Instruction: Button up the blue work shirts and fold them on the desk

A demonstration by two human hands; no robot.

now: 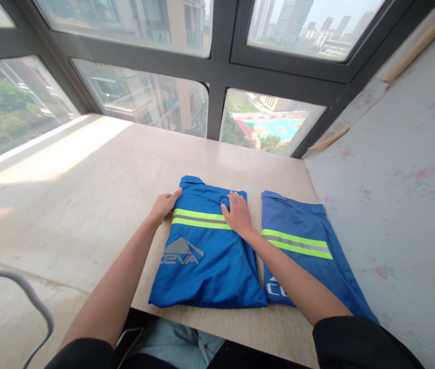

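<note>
A bright blue reflective-striped work garment [209, 274] lies folded into a flat bundle beside the front edge of the marble-patterned windowsill [132, 159], its printed logo facing up. The left hand [165, 205] is at the bundle's far-left side with its thumb on the cloth; the other fingers are mostly hidden, so whether it pinches the edge cannot be told. The right hand [237, 211] rests spread on top near the far-right corner, clasping nothing.

A duller blue striped garment [317, 265] lies just to the right, along the windowsill's right edge by the floral wallpaper [405, 220]. It looks folded to a similar outline, and the right forearm crosses over part of it, so its fold appears complete.

The main folding of the bright garment seems done as well. What is left looks minor: soft wrinkles run across its front half, and its right side sits loosely.
</note>
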